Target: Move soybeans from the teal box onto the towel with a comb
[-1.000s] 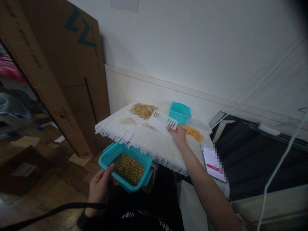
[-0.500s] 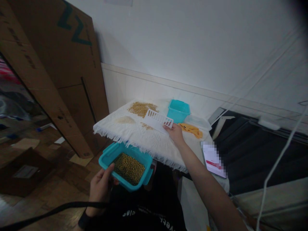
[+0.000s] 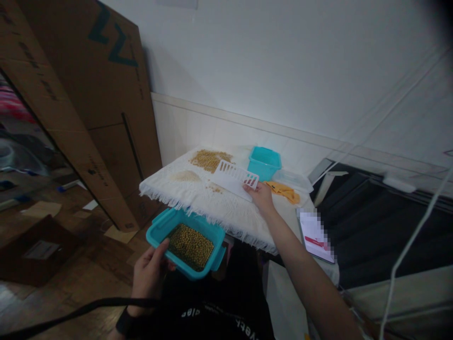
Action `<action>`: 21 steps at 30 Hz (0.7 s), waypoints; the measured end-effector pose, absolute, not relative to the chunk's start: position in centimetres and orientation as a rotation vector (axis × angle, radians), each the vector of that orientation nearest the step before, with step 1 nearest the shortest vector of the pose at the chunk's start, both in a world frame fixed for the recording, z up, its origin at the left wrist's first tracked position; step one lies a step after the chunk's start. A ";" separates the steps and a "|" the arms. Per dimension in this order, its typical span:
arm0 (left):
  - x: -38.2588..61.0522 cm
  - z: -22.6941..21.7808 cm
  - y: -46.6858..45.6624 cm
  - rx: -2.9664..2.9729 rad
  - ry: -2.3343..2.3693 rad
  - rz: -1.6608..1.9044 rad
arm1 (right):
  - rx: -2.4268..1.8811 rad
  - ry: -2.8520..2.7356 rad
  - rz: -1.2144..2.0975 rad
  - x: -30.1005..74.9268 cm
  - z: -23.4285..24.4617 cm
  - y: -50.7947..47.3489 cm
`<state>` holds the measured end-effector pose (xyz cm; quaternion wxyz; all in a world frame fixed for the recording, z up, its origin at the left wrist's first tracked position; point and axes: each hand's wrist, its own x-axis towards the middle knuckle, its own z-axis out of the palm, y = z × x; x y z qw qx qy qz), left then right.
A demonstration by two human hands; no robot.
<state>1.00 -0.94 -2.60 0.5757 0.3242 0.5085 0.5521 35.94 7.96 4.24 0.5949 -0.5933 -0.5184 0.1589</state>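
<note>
Nearest you, your left hand [image 3: 150, 274] grips the teal tub [image 3: 161, 229] by its near corner, thumb over the rim and fingers curled underneath. The tub hangs in the air below the fringed front edge of the white towel [image 3: 226, 212], and the soybeans [image 3: 191, 245] inside it cover the bottom.

Farther out, your right arm reaches over the towel. Your right hand [image 3: 262, 198] pinches the near right corner of the white slotted board [image 3: 233, 177], thumb on top and fingers closed beneath. The board slants up and away to the left of that hand, with its long lower edge on the towel.

Just left of the board's lower edge lies a thin scatter of beans [image 3: 215, 188]. Beyond it are 2 heaps: a pale one [image 3: 186, 176] far to the left of the hand, and a larger brown heap [image 3: 210, 159] behind the board. A second teal tub [image 3: 264, 163] stands just past your right hand. An orange cloth [image 3: 285, 192] lies close to that hand's right.
</note>
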 end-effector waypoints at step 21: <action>1.5 -1.1 -1.2 0.707 1.230 1.291 | -1.358 -1.194 0.476 35.8 4.2 7.3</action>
